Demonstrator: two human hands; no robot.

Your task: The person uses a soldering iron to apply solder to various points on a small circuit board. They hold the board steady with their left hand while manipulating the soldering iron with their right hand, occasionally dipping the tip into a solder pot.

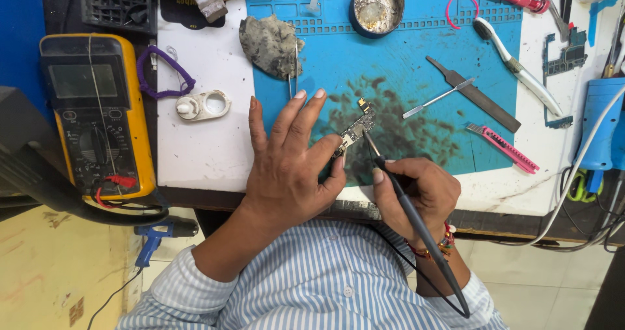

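Near the desk's front edge, left hand point(286, 167) pins a small circuit board point(355, 131) flat while right hand point(416, 196) grips a soldering iron point(416, 222), tip best kept steady on the board.

One multimeter point(97, 115), one circuit board point(355, 131), two hands.

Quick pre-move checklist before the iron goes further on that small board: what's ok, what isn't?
1. Left hand pins the small circuit board: ok.
2. Right hand has a pen-style grip on the black soldering iron: ok.
3. Iron tip meets the board: cannot tell.
4. Left fingertips lie close to the tip: not ok.
5. Blue work mat under the board is soot-stained: ok.
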